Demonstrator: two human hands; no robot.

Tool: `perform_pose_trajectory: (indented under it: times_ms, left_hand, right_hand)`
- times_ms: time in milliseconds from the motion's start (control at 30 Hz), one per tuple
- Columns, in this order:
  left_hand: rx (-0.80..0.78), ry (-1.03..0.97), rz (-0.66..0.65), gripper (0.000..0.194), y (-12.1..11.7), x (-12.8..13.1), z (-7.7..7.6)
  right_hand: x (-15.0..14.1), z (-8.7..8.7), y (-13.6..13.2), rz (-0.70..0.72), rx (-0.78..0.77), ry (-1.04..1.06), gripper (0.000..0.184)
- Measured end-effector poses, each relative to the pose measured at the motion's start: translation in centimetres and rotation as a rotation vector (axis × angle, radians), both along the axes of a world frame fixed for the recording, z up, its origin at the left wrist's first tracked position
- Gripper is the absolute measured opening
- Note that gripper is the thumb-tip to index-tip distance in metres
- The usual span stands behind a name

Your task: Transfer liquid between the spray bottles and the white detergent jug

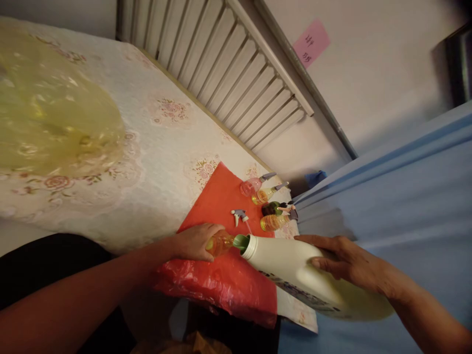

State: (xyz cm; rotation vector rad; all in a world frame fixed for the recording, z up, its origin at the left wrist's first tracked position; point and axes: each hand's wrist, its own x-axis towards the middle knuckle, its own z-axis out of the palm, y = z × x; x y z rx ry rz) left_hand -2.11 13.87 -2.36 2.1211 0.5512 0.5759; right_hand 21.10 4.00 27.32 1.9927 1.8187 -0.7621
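Note:
My left hand (197, 242) is closed around a small clear spray bottle (222, 243) with orange-yellow liquid in it and no spray head on. My right hand (344, 259) grips a big pale jug (285, 260), tilted so that its mouth points at the small bottle. A green spout (241, 241) in the jug's mouth meets the neck of the small bottle. Just beyond lies a loose grey and white spray head (240, 215) on the red plastic sheet (206, 211). Whether liquid is flowing is too small to tell.
Several spray bottles stand at the far end, among them a pink one (251, 186) and a yellow one (273, 223). A yellowish plastic bag (55, 113) sits on the flowered tablecloth (162, 162). Beyond are a radiator (217, 64) and a blue curtain (416, 196).

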Motion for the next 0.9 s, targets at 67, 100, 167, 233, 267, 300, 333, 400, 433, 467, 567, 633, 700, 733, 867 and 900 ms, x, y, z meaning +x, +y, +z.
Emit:
perform_pose_trajectory:
  times_ms: [67, 100, 167, 233, 267, 300, 333, 400, 433, 467, 567, 633, 700, 733, 867, 900]
  left_hand:
    - [0.012, -0.002, 0.002, 0.071, 0.02, 0.03, -0.10]
    - [0.016, 0.000, 0.002, 0.070, 0.04, 0.05, -0.17]
    - [0.022, 0.005, 0.004, 0.070, 0.07, 0.12, -0.32]
    - [0.025, 0.006, 0.004, 0.071, 0.08, 0.17, -0.40]
    - [0.025, 0.002, 0.002, 0.071, 0.08, 0.18, -0.41]
    - [0.023, -0.001, -0.001, 0.072, 0.08, 0.18, -0.39]
    - [0.020, -0.003, -0.004, 0.072, 0.07, 0.17, -0.35]
    - [0.012, -0.003, -0.007, 0.073, 0.06, 0.13, -0.21]
    - [0.008, -0.002, -0.007, 0.074, 0.05, 0.10, -0.14]
    - [0.005, -0.003, -0.005, 0.074, 0.05, 0.07, -0.07]
    - [-0.002, -0.013, -0.008, 0.071, 0.03, 0.01, 0.08]
    - [-0.004, -0.013, -0.004, 0.070, 0.01, -0.01, 0.10]
    - [-0.007, -0.007, 0.001, 0.071, -0.01, -0.02, 0.10]
    - [-0.008, -0.007, 0.001, 0.071, -0.02, -0.02, 0.10]
    - [-0.002, -0.029, -0.007, 0.070, -0.04, -0.03, 0.22]
    - [-0.002, -0.031, -0.006, 0.068, -0.03, -0.03, 0.25]
  right_hand:
    - [0.07, -0.02, -0.02, -0.002, 0.005, 0.000, 0.057]
    - [0.08, -0.03, -0.02, -0.002, 0.006, -0.001, 0.058]
    - [0.04, -0.02, -0.02, 0.000, 0.009, -0.005, 0.058]
    - [-0.03, 0.00, -0.02, 0.001, 0.012, -0.004, 0.058]
    - [-0.03, 0.00, -0.02, 0.001, 0.014, -0.003, 0.058]
    - [-0.02, 0.01, -0.03, 0.001, 0.015, -0.002, 0.058]
    - [0.02, 0.00, -0.04, 0.002, 0.017, -0.002, 0.058]
    - [0.12, -0.01, -0.06, 0.008, 0.020, -0.008, 0.057]
    - [0.15, -0.01, -0.07, 0.011, 0.022, -0.013, 0.057]
    - [0.15, -0.01, -0.07, 0.012, 0.021, -0.017, 0.057]
    - [-0.01, 0.06, -0.05, 0.010, 0.011, -0.018, 0.058]
    - [-0.14, 0.11, -0.03, 0.011, 0.007, -0.012, 0.057]
    - [-0.20, 0.15, -0.03, 0.012, 0.009, -0.007, 0.056]
    - [-0.20, 0.16, -0.03, 0.011, 0.010, -0.005, 0.056]
    - [-0.19, 0.16, -0.01, 0.009, 0.008, -0.014, 0.056]
    - [-0.22, 0.16, 0.00, 0.011, 0.006, -0.014, 0.056]
